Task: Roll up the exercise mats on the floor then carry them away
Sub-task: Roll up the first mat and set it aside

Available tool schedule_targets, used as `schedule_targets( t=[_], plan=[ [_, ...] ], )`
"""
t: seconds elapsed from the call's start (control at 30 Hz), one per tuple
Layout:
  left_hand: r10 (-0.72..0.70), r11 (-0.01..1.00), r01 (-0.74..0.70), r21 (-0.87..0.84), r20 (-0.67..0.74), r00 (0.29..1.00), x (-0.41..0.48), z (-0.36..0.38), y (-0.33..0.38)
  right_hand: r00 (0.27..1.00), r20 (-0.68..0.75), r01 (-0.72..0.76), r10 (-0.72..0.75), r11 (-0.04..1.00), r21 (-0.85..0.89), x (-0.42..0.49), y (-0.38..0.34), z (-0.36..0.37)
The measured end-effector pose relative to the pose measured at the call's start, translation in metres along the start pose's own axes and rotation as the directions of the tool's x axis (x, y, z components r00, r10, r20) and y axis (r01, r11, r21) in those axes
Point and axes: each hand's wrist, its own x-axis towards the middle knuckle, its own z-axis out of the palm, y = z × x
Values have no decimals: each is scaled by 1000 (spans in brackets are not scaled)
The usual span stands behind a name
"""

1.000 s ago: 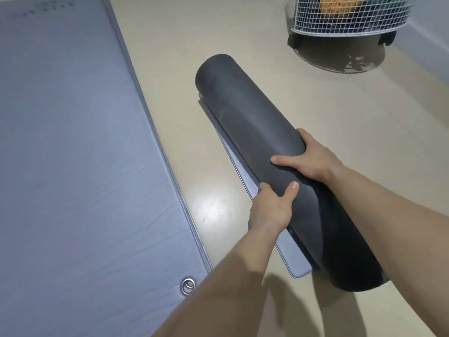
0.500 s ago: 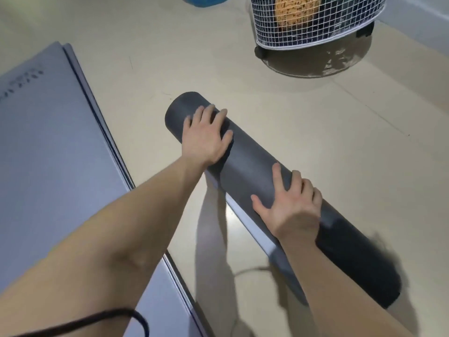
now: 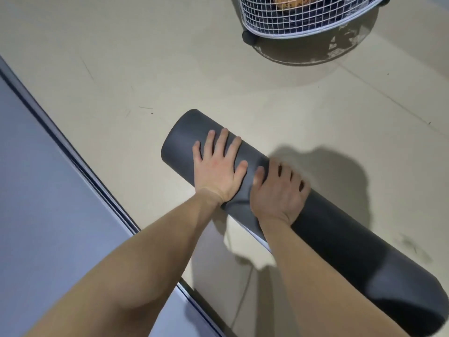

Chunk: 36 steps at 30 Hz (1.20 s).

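While flat on the rolled mat [image 3: 340, 234], both hands [image 3: 220, 167] open, ungripping

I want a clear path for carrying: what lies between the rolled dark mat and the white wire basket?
Only bare floor between rolled dark mat and wire basket, per the head view.

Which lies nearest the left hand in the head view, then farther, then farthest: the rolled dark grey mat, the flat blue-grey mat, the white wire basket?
1. Rolled dark grey mat: directly under the left hand, touching.
2. Flat blue-grey mat: spread on the floor to the left.
3. White wire basket: far ahead, to the right.
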Motion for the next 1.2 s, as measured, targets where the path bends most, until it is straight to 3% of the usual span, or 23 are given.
schedule_targets(
  t=[0.1,0.2,0.27,0.4,0.5,0.67,0.9,1.0,1.13,1.2],
  plan=[
    [77,997,-77,4,-28,997,40,-27,-36,999,-49,-6,8,1000,28,-3,2,11],
    [-9,1000,8,23,29,1000,67,-25,-63,996,-89,-9,9,1000,1,-6,0,13],
    [6,1000,-5,-26,49,999,71,-8,-63,994,-109,-17,15,1000,-17,-3,0,20],
    [28,998,-22,-59,89,996,78,2,-65,998,-21,-64,63,997,-37,3,0,16],
    [20,999,-13,-51,150,988,81,-9,-61,989,63,-139,135,988,73,12,-28,-5],
    [71,997,-69,-18,111,991,84,0,-67,998,-67,-15,15,1000,6,21,-72,27],
    [227,974,-224,-42,101,969,54,-1,-60,1000,11,-1,1,1000,15,24,-75,24],
    [192,981,-188,-42,98,977,64,5,-63,1000,31,5,-7,999,39,12,-49,12],
    [207,978,-206,-22,102,973,57,2,-61,995,88,-34,46,991,-131,-17,1,0],
    [185,982,-187,3,122,975,58,1,-54,996,72,-35,44,992,-125,-10,9,10]
  ],
)
